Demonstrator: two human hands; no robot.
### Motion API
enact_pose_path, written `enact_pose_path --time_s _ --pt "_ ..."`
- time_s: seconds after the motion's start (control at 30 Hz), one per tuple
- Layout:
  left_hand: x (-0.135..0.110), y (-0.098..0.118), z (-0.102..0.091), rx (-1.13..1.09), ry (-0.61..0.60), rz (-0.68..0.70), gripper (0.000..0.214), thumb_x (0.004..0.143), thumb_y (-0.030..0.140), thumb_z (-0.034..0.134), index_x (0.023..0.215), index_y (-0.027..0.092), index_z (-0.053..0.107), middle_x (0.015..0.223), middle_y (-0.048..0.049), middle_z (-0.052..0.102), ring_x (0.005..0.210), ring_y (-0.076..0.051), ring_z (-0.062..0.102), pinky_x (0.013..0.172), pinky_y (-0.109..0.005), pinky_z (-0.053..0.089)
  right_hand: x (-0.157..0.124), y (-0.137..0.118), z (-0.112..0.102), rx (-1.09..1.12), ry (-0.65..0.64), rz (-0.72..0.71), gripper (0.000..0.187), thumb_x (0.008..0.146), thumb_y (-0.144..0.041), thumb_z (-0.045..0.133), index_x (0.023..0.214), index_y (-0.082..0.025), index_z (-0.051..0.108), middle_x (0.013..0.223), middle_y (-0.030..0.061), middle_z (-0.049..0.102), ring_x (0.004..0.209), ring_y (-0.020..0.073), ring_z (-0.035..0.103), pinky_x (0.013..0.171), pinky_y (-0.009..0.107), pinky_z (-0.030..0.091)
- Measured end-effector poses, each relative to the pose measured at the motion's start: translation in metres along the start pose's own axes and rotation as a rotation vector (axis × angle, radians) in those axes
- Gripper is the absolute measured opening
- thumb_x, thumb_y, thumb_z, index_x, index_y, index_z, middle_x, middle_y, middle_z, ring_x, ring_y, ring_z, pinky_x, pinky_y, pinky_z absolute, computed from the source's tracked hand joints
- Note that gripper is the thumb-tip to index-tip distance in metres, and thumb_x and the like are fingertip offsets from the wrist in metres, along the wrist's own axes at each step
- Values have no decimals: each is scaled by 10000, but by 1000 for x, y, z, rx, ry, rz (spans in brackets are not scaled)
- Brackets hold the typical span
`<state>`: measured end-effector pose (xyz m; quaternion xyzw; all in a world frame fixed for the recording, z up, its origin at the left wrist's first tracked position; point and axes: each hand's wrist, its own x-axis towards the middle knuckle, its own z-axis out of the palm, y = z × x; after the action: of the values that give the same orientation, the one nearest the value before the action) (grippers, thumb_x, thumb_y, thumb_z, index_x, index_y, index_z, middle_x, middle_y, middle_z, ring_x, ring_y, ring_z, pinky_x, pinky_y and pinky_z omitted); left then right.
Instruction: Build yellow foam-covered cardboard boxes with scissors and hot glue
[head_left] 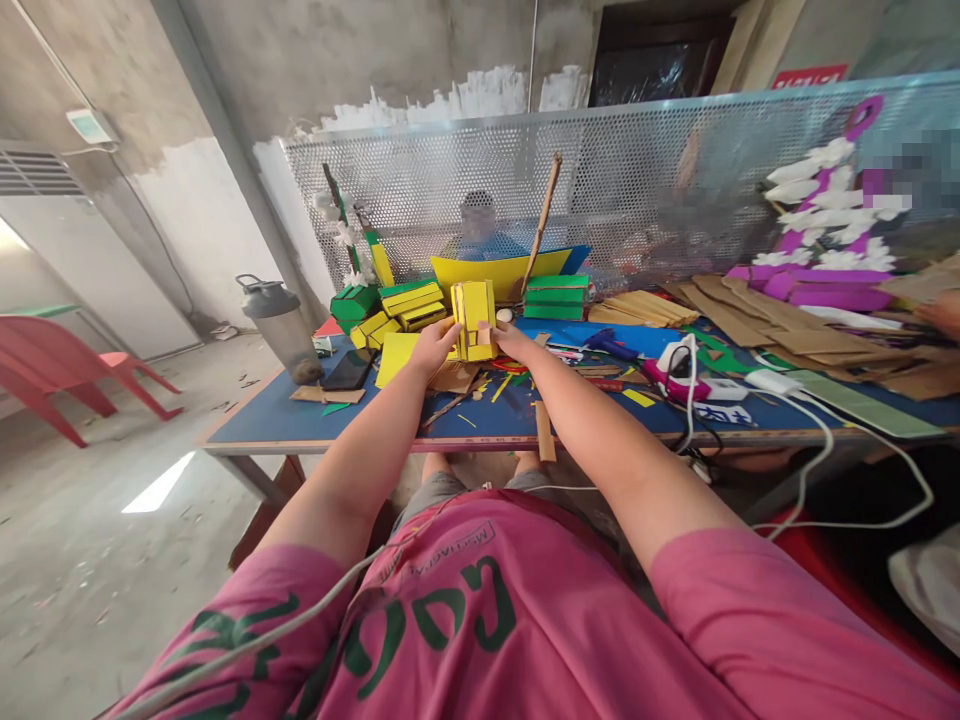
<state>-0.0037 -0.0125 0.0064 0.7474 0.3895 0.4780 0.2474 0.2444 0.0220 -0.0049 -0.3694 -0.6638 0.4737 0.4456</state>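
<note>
Head view: the person's left hand (436, 345) and right hand (511, 341) meet at a yellow box-shaped piece (472, 300), which stands upright between them over the middle of the blue surface (300, 424). The left grip is closed on its left side, thumb toward the front; the right grip is clamped on its lower right side, with a small brown patch at the fingertips. Whether the piece also touches the surface cannot be told. Just beside the left hand lies a flat yellow sheet (394, 357), with yellow blocks (412, 302) and a green box (354, 306) behind it. Past the right hand stands a green block (556, 298), near a leaning stick (546, 215). Farther right are tan cardboard strips (645, 310) and a dark blue tool (611, 344). On the left, a dark phone (349, 370) lies near a grey-lidded bottle (276, 322), and a perforated metal screen (405, 170) runs behind everything
</note>
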Motion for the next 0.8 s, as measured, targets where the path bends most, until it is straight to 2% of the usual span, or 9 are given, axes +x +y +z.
enact_pose_path --time_s 0.47,0.8 --pt "1 -2 0 -6 9 -5 694 1044 737 599 1453 223 823 1375 -105 868 1157 -320 824 980 -412 671 -6 -9 3 -23 7 -11 821 984 -785 808 1591 -235 743 1506 135 823 1277 336 815 1220 542 627" --pt "2 -4 1 -5 23 -14 685 1027 755 606 1402 230 834 1359 -103 870 1133 -312 825 974 -411 671 -2 -4 2 -27 -6 -40 884 956 -827 804 1590 -215 741 1486 145 831 1258 337 821 1205 534 638"
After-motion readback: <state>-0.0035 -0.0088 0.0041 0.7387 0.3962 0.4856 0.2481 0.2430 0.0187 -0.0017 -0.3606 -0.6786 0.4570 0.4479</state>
